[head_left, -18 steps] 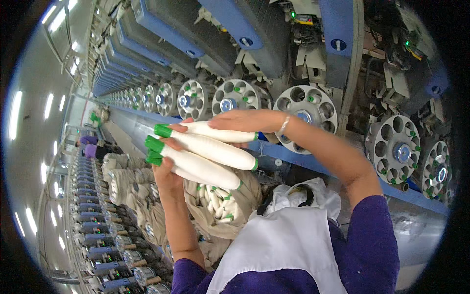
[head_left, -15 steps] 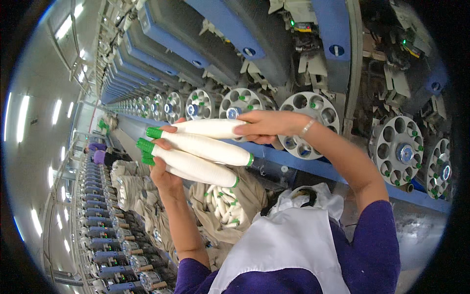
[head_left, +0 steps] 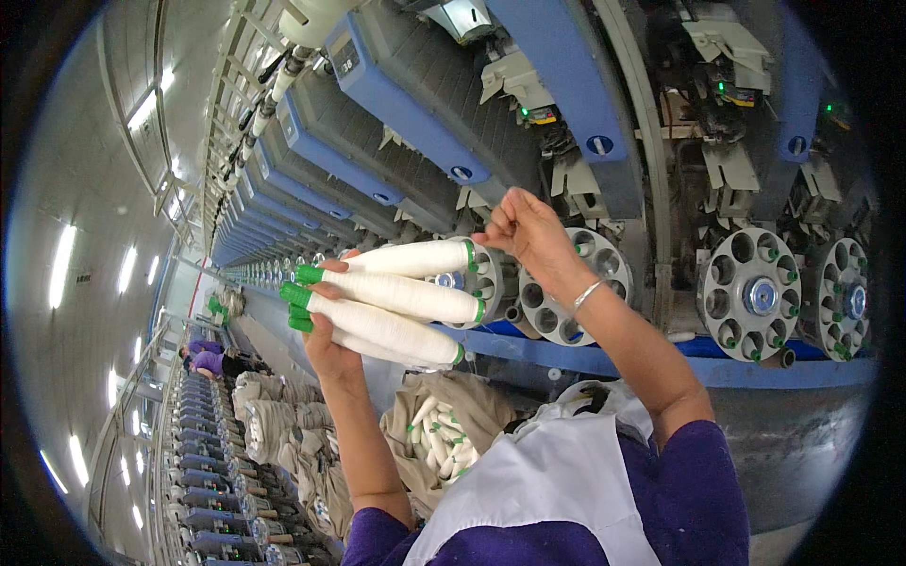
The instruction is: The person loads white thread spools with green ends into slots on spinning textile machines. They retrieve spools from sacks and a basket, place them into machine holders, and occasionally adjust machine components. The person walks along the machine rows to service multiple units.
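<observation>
Fanned out in my left hand (head_left: 332, 351) are several yarn bobbins (head_left: 401, 294), full of white thread, with green tube ends. The fingers wrap round them near the left-hand ends and sit between some of them. My right hand (head_left: 530, 236), a bracelet at its wrist, is raised just right of the uppermost bobbin's green tip. Its fingers are curled in with thumb and fingertips close together; whether a fine thread is between them cannot be seen. Behind that hand stands a grey round magazine (head_left: 618, 275) with holes.
Blue and grey winding machine units (head_left: 415, 108) run along the far side. More round magazines (head_left: 715, 325) with green-tipped tubes stand at right, above a blue rail (head_left: 661, 355). Below my hands an open cloth sack (head_left: 477, 391) holds white bobbins. Other people (head_left: 209, 358) are far left.
My right hand has let go of the uppermost bobbin and moved up and right of its tip. The left hand keeps its hold on the bobbins. The view has shifted.
</observation>
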Action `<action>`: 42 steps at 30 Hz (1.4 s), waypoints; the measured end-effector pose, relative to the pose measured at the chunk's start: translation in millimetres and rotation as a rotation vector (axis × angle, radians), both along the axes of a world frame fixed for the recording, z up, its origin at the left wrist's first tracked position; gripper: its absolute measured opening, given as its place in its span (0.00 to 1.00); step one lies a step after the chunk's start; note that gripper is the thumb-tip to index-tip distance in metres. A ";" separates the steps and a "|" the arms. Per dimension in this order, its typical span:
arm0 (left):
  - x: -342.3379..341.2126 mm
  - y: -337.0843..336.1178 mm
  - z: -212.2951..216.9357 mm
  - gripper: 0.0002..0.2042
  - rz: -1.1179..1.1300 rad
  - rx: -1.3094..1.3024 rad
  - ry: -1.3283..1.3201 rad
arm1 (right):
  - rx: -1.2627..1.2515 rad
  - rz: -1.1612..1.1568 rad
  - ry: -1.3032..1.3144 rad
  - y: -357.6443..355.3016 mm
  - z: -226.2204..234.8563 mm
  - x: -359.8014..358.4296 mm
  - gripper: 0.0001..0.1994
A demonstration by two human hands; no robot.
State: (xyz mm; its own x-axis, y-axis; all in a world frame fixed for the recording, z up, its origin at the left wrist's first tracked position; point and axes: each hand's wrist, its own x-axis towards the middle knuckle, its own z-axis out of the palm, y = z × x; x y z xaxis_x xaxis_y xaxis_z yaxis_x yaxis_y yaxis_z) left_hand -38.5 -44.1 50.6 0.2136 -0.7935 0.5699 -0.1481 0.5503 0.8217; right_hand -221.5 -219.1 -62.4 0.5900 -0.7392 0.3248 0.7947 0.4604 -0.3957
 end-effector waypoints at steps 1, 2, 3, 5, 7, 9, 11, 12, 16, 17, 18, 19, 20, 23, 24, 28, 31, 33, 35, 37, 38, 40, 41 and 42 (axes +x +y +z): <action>-1.7 -0.4 2.3 0.19 -0.003 -0.022 -0.008 | 0.010 0.006 -0.026 -3.3 -3.7 -5.8 0.14; -3.1 -0.4 4.6 0.19 -0.015 -0.021 0.012 | 0.050 -0.043 0.009 -4.3 -7.3 -11.7 0.14; -4.2 0.8 6.7 0.19 -0.024 -0.030 0.016 | 0.067 -0.034 0.035 -9.3 -10.3 -23.1 0.14; -6.9 0.8 11.1 0.19 -0.040 -0.038 0.025 | 0.103 -0.023 0.071 -19.2 -10.7 -48.9 0.15; -11.6 -1.5 15.8 0.19 -0.054 -0.047 0.025 | -0.036 -0.021 0.305 -8.9 -2.2 -61.1 0.21; -18.3 -12.2 16.6 0.19 -0.100 -0.053 0.036 | -0.068 0.128 0.462 11.0 9.5 -65.2 0.29; -24.0 -22.5 19.1 0.20 -0.107 -0.020 0.035 | -0.277 0.275 0.502 27.3 21.5 -60.0 0.37; -26.0 -27.0 21.3 0.20 -0.114 -0.024 0.018 | -0.411 0.307 0.413 32.5 25.7 -58.9 0.36; -27.9 -37.0 34.3 0.19 -0.144 -0.079 0.072 | -0.540 0.327 0.499 28.5 26.7 -67.7 0.17; -27.4 -37.5 37.7 0.19 -0.137 -0.086 0.060 | -0.537 0.350 0.530 23.6 24.4 -72.7 0.14; -26.9 -37.5 40.7 0.19 -0.140 -0.091 0.058 | -0.499 0.352 0.642 19.4 22.4 -76.5 0.12; -27.0 -37.6 42.8 0.19 -0.144 -0.095 0.056 | -0.455 0.243 0.467 16.4 21.0 -78.5 0.12; -27.5 -38.0 44.3 0.18 -0.153 -0.095 0.040 | -0.354 0.119 0.400 14.2 20.1 -79.1 0.11; -32.0 -40.6 43.6 0.18 -0.161 -0.092 0.020 | -0.112 -0.137 0.150 15.5 21.0 -71.7 0.13; -34.1 -41.7 42.1 0.18 -0.143 -0.092 0.033 | -0.048 -0.140 0.051 17.2 22.2 -65.7 0.13; -39.3 -41.8 38.2 0.19 -0.051 -0.093 0.053 | -0.020 -0.078 -0.023 19.0 22.7 -56.7 0.13; -37.2 -37.3 40.8 0.18 -0.072 -0.084 0.121 | -0.028 -0.054 0.059 15.0 18.9 -68.4 0.12; -34.6 -34.6 43.9 0.18 -0.040 -0.095 0.134 | -0.025 -0.030 0.137 14.4 17.8 -80.9 0.13; -33.5 -34.2 45.8 0.17 -0.036 -0.104 0.131 | -0.213 -0.023 0.323 19.6 19.7 -89.2 0.12; -35.5 -37.2 44.9 0.17 -0.055 -0.127 0.123 | -0.292 0.059 0.528 29.5 24.0 -89.7 0.17; -37.7 -39.9 43.4 0.17 -0.038 -0.126 0.116 | -0.279 0.152 0.489 35.8 26.8 -85.1 0.27; -43.4 -45.1 39.5 0.17 -0.088 -0.119 0.054 | -0.330 0.270 0.290 45.8 32.1 -75.6 0.28; -46.5 -47.1 37.2 0.16 -0.099 -0.111 0.001 | -0.365 0.345 0.189 48.3 33.3 -71.9 0.29; -49.0 -48.2 35.6 0.16 -0.089 -0.089 0.019 | -0.378 0.334 0.189 50.0 33.7 -69.2 0.24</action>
State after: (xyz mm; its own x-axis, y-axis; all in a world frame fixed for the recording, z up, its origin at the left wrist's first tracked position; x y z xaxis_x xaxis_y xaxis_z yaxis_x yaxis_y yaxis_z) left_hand -87.5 -92.3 86.2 0.1560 -0.7560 0.6356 -0.0803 0.6317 0.7711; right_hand -290.7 -169.2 -28.7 0.8469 -0.3537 0.3971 0.5282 0.4736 -0.7047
